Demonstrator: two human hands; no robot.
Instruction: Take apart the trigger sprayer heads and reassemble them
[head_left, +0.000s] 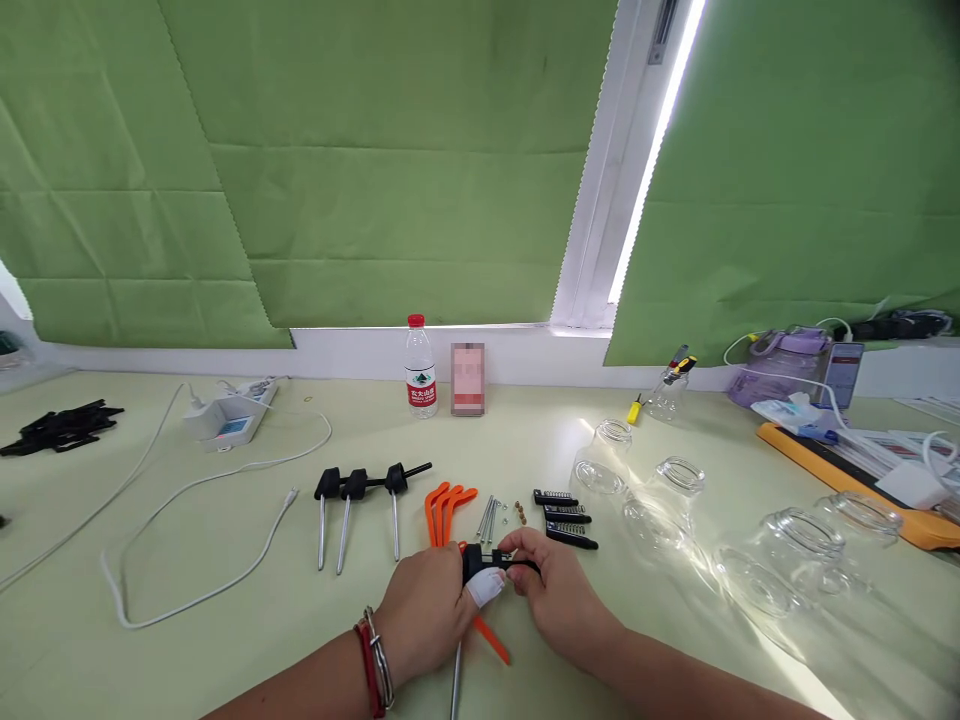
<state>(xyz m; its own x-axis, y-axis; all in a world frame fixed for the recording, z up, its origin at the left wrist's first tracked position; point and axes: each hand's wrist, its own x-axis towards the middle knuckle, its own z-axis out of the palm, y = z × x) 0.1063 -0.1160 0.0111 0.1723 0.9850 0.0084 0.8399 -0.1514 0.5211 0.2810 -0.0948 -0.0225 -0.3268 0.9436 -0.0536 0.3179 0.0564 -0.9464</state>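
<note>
My left hand [439, 610], a white wrap on its thumb, is closed around a black plastic head [472, 562]. Below that hand show a metal rod [456, 685] and an orange strip [492, 642], partly covered by it. With thumb and fingers, my right hand [551, 595] pinches a thin black piece [525, 563] at the right end of the head. Beyond my hands lie several orange curved handles [442, 510], several long screws [487, 518], small brown pieces [520, 512], and black parts with springs [568, 515].
To the left lie black heads with metal rods [352, 488] and a white cable [202, 605] from a power strip [236, 415]. A water bottle [421, 375] stands at the back. Glass jars [664, 500] fill the right side, before an orange-edged board [825, 488].
</note>
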